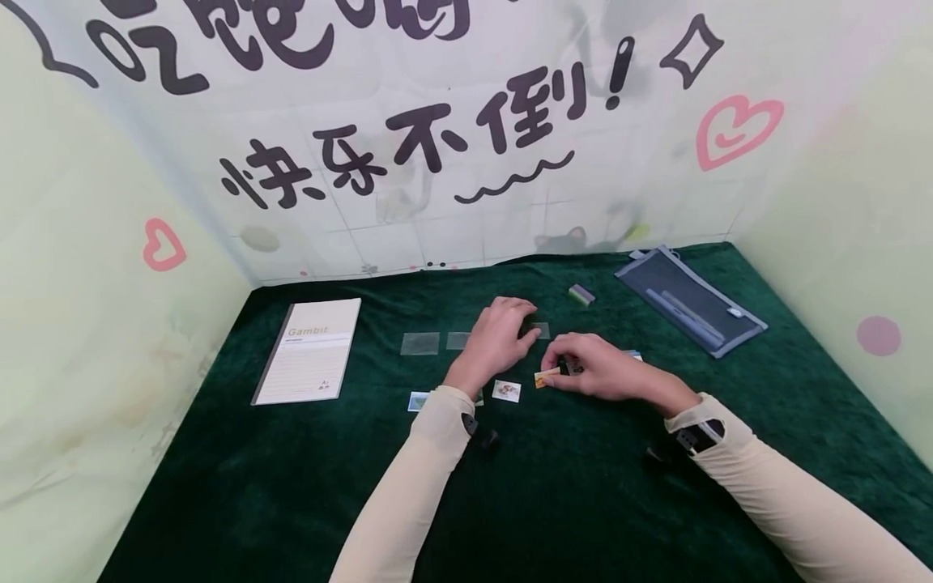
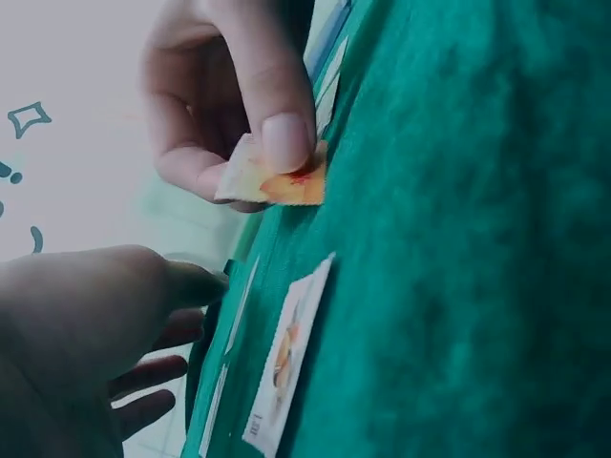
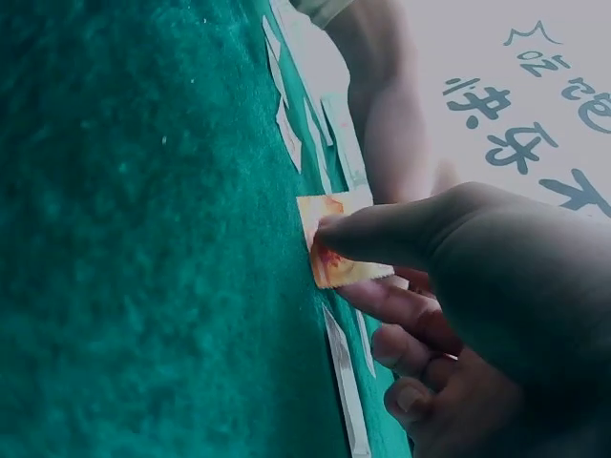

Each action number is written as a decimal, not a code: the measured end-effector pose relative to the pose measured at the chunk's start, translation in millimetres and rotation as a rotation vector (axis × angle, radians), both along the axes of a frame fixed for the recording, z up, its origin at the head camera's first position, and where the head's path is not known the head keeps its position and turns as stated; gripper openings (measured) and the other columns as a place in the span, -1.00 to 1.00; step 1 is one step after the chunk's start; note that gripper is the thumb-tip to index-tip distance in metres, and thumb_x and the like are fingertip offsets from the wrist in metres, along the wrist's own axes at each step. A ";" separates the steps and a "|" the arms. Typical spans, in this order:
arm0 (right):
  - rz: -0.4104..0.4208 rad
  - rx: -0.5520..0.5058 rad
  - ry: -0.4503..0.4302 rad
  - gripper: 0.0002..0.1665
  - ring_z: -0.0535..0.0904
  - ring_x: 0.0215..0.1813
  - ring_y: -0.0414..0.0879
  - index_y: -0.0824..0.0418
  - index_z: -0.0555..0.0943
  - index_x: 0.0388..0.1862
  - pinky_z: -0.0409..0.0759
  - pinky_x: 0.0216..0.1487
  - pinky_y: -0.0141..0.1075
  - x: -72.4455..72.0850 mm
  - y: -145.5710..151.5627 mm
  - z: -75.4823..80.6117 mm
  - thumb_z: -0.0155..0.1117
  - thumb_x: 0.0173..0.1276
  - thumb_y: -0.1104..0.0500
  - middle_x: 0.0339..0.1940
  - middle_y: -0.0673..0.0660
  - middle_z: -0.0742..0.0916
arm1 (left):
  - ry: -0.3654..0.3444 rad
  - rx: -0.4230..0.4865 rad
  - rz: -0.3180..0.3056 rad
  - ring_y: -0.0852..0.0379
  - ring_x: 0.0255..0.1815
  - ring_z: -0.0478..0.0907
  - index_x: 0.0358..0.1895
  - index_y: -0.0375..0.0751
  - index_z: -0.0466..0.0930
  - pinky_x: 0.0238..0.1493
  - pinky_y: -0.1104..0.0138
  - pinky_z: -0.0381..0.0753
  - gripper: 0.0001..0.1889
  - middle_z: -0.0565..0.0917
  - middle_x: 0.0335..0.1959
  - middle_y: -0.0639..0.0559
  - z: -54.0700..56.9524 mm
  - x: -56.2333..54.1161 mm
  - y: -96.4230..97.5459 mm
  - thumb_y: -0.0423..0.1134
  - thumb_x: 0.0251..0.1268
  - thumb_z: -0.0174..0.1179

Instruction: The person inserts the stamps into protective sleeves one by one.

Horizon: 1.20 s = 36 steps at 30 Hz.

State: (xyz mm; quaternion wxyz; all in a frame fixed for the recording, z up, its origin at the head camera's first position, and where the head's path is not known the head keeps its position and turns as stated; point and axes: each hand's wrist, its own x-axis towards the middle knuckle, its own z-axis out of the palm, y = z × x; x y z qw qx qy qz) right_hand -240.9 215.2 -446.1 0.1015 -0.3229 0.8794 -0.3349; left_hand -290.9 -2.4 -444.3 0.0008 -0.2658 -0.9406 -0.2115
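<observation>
Thumb and fingertips of my right hand [image 1: 601, 371] pinch an orange-yellow postage stamp [image 3: 336, 269] with perforated edges, held just above the green cloth. My left hand [image 1: 497, 336] is to its left, palm down with fingers loosely extended and nothing gripped; its fingertips reach over a row of small clear plastic sleeves [image 1: 419, 344]. A white stamp with a brownish picture [image 1: 506, 391] lies on the cloth between the hands. Further left is a blue-green stamp [image 1: 418, 402], and another is mostly hidden by my left wrist. Other pieces are partly covered by my right hand.
A white notebook [image 1: 309, 356] marked Gambit lies at the left. Toward the back right are a small purple-and-green block [image 1: 581, 295] and a blue zip pouch [image 1: 674, 283] with slim items inside. Printed wall sheets enclose the table's back and sides.
</observation>
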 end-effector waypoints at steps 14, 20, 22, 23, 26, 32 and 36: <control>-0.093 -0.153 -0.106 -0.88 0.48 -0.45 -0.12 -0.10 0.79 -0.01 0.47 -0.38 -0.33 -2.4 -2.5 -1.1 0.41 0.59 -0.03 -0.46 -0.03 0.60 | -0.012 0.040 0.044 0.08 0.22 0.60 0.18 0.03 0.72 0.34 0.12 0.70 -0.77 0.74 0.20 0.06 -9.1 -0.7 -5.1 -0.06 0.61 0.31; -0.171 -0.213 -0.128 -0.86 0.53 -0.41 -0.04 -0.12 0.77 0.02 0.49 -0.37 -0.31 -4.1 -0.6 -1.0 0.36 0.63 -0.06 -0.40 0.02 0.65 | -0.034 0.223 0.032 0.14 -0.07 0.64 0.06 0.04 0.69 0.09 0.24 0.74 -0.89 0.76 -0.05 0.12 -4.8 0.8 -7.9 -0.13 0.65 0.25; -0.195 -0.231 -0.122 -0.85 0.54 -0.39 -0.03 -0.10 0.77 0.03 0.51 -0.36 -0.30 -3.9 -0.3 -1.6 0.37 0.62 -0.06 -0.37 0.04 0.67 | -0.051 0.310 0.026 0.17 -0.08 0.65 0.04 0.03 0.67 0.11 0.24 0.75 -0.92 0.75 -0.09 0.14 -2.8 2.7 -10.0 -0.16 0.66 0.24; -0.205 -0.242 -0.118 -0.84 0.54 -0.39 -0.03 -0.08 0.77 0.04 0.51 -0.37 -0.30 -3.4 0.0 -2.0 0.36 0.63 -0.06 -0.36 0.05 0.68 | -0.059 0.352 0.023 0.18 -0.07 0.65 0.03 0.03 0.66 0.13 0.24 0.75 -0.93 0.74 -0.10 0.14 -2.0 4.2 -11.4 -0.17 0.65 0.24; -0.244 -0.284 -0.107 -0.82 0.55 -0.41 -0.03 -0.05 0.77 0.06 0.52 -0.41 -0.30 -1.5 -0.1 -2.6 0.37 0.62 -0.05 -0.35 0.09 0.70 | -0.098 0.489 0.030 0.22 -0.03 0.68 0.03 0.02 0.66 0.22 0.24 0.76 -0.92 0.74 -0.08 0.14 0.9 12.9 -17.6 -0.20 0.64 0.24; -0.294 -0.381 -0.116 -0.76 0.54 -0.45 -0.05 0.02 0.74 0.08 0.54 -0.47 -0.29 3.0 -4.5 1.0 0.38 0.61 -0.05 -0.30 0.24 0.75 | -0.266 0.760 0.098 0.17 0.04 0.77 0.08 -0.01 0.71 0.26 0.18 0.79 -0.86 0.79 0.04 0.00 4.1 41.8 -37.2 -0.23 0.61 0.26; -0.309 -0.428 -0.114 -0.75 0.52 -0.47 -0.07 0.05 0.72 0.08 0.50 -0.51 -0.29 6.2 -8.3 2.3 0.38 0.61 -0.05 -0.29 0.34 0.74 | -0.403 0.890 0.097 0.11 0.07 0.82 0.18 -0.14 0.70 0.27 0.16 0.79 -0.77 0.80 0.11 -0.12 -1.4 56.3 -47.3 -0.15 0.64 0.27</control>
